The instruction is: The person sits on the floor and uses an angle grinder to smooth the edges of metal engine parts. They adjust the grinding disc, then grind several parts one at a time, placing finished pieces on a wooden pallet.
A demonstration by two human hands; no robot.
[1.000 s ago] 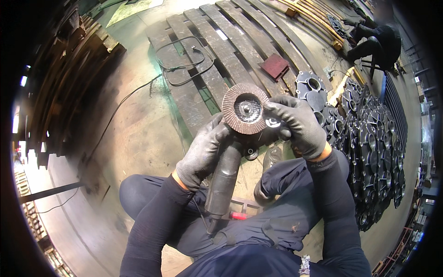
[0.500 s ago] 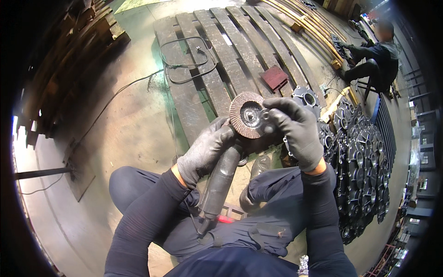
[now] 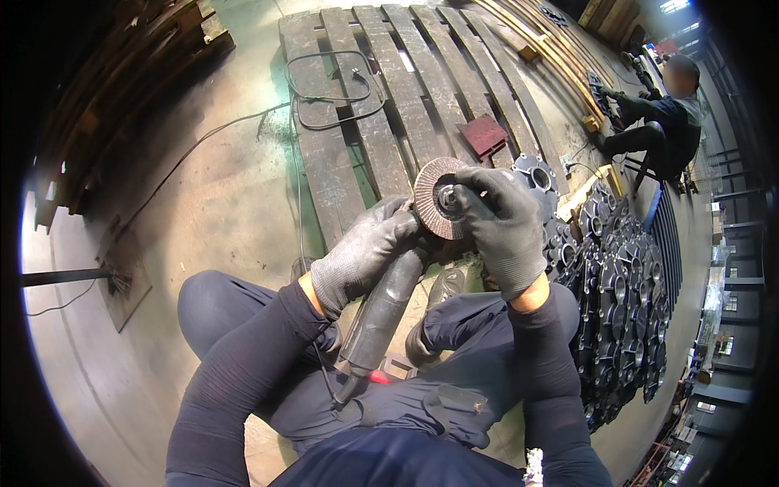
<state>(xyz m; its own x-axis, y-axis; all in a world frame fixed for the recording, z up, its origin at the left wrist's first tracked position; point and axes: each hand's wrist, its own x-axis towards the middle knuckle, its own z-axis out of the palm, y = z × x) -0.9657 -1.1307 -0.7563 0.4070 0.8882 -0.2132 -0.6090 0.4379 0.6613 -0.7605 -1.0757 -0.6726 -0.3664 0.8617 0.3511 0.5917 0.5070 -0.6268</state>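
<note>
In front of me an angle grinder (image 3: pixel 380 312) is tilted up from my lap, its dark body pointing away. A brown flap disc (image 3: pixel 430 213) sits at its head, face toward me. My left hand (image 3: pixel 365 247), in a grey-black glove, is closed around the grinder's head beside the disc's lower left edge. My gloved right hand (image 3: pixel 507 231) reaches over the disc from the right. Its thumb and fingertips pinch a small round lock nut (image 3: pixel 448 196) at the disc's hub. The fingers partly cover the nut and the disc's right side.
A slatted wooden pallet (image 3: pixel 324 150) lies ahead, bearing a looped cable (image 3: pixel 341 99) and a dark red block (image 3: pixel 484 136). Black metal castings (image 3: pixel 621 300) are piled at right. Another person (image 3: pixel 665 122) sits at far right. Stacked wood (image 3: pixel 122 105) stands at left.
My right hand has moved left, bringing the nut from beside the disc's right edge to its hub. My left hand keeps its hold on the grinder. The view has shifted slightly.
</note>
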